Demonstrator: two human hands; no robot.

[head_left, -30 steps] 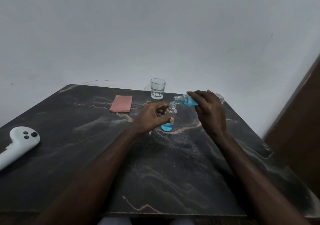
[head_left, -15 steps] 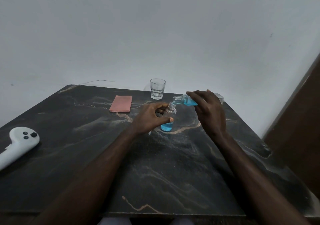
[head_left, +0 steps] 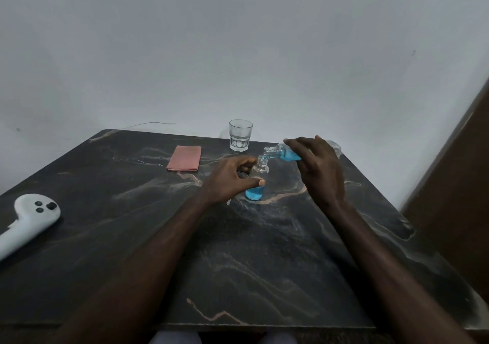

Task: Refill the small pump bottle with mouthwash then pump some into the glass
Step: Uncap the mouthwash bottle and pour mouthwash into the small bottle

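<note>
Dark marble-patterned table [head_left: 132, 237] set against a pale wall [head_left: 238, 39]; a brown panel [head_left: 460, 184] stands at the right edge. White handheld controller [head_left: 29, 219] with dark buttons, lying at the near left of the table. Left hand [head_left: 230, 179], at table centre, fingers curled round the small pump bottle [head_left: 256, 184], thumb pressed across its front. Right hand [head_left: 317, 169], just right of it, fingers closed over the mouthwash bottle [head_left: 280, 153], which is tipped nearly level with its open neck pointing left, above the small bottle's mouth. Pink folded cloth [head_left: 184, 161], lying flat, far left of the hands. Glass [head_left: 240, 135], upright and empty, at the far edge of the table, apart from both bottles. The small pump bottle stands upright on the table, clear, pump head off, blue liquid filling its lower part. Blue liquid also lies in the tipped bottle's lower side.
</note>
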